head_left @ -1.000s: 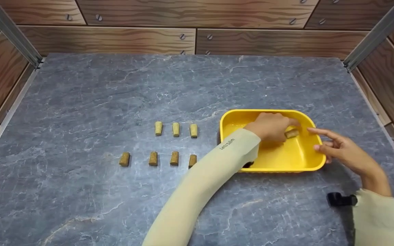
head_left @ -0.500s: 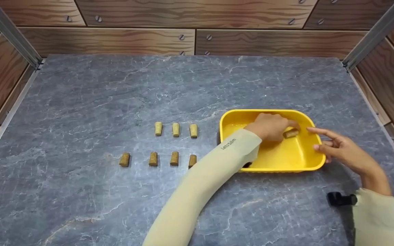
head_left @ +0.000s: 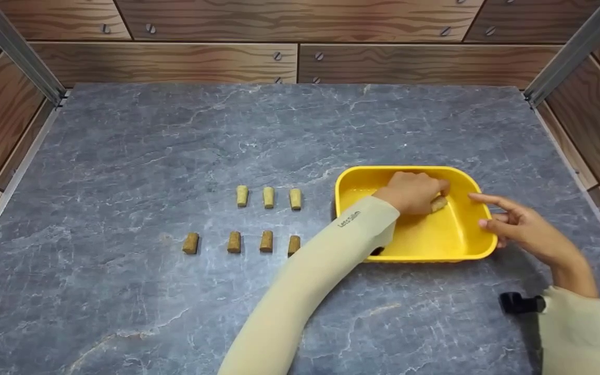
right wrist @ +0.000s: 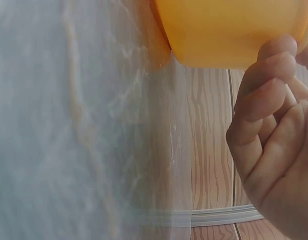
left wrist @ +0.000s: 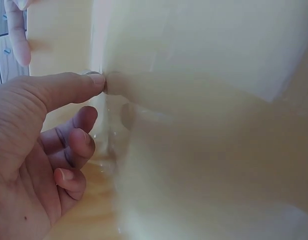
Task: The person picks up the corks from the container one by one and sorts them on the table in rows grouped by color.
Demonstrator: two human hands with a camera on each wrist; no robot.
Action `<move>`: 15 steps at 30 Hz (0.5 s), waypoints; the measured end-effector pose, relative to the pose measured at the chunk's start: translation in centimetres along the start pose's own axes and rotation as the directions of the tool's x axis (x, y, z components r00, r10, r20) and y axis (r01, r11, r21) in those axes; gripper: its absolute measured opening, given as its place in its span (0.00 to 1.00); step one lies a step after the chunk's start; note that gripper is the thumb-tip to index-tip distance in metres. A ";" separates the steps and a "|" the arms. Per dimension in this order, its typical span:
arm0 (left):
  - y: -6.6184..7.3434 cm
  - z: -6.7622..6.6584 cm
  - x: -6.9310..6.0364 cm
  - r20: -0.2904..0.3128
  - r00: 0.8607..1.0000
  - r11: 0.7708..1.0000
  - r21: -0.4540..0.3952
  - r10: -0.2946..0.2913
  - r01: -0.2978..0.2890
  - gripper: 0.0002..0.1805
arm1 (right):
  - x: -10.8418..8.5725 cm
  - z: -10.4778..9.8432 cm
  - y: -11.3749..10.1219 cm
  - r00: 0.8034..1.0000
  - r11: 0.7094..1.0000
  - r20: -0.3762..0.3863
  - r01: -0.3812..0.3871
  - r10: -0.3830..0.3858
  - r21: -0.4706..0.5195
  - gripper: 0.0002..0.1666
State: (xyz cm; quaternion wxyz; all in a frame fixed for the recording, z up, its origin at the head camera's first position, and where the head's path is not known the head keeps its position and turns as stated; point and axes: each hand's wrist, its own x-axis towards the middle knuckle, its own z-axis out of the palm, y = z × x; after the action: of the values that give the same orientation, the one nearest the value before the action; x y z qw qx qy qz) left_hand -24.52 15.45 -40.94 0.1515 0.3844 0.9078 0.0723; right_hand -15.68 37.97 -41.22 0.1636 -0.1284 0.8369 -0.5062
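My left hand [head_left: 413,194] reaches down into a yellow plastic bin [head_left: 451,258] and pinches a small brown cork [head_left: 438,203] near its right inner side. The left wrist view has the thumb tip pressed forward while the other fingers of the left hand [left wrist: 39,145] curl loosely; the cork is mostly hidden there. At the bin's right end, my right hand [head_left: 526,232] holds the rim, thumb and index finger over the edge. Its remaining fingers fold against the outer wall in the right wrist view. Part of the bin's inside is hidden behind the left hand.
Left of the bin, three pale tapered corks [head_left: 268,198] stand in a back row. Several darker corks [head_left: 234,242] form a front row, the rightmost partly beside the left sleeve [head_left: 310,281]. Wood-patterned walls [head_left: 175,62] bound the grey marbled table [head_left: 201,135].
The cork inside the bin has turned and shifted slightly left as the left fingers closed in on it. The right hand, the bin and the two cork rows stay put.
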 end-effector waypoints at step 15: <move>1.4 -1.3 -0.4 0.013 0.999 0.992 -0.114 -0.050 0.051 0.07 | -0.1 0.0 0.0 1.000 0.999 -0.006 -0.012 0.012 -0.042 0.28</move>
State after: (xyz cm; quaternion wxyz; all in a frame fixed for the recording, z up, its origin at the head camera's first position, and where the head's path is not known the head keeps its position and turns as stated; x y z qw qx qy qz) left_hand -23.80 16.12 -39.26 0.1796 0.3525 0.9108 0.1183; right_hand -15.58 37.96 -41.23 0.1614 -0.1254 0.8486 -0.4879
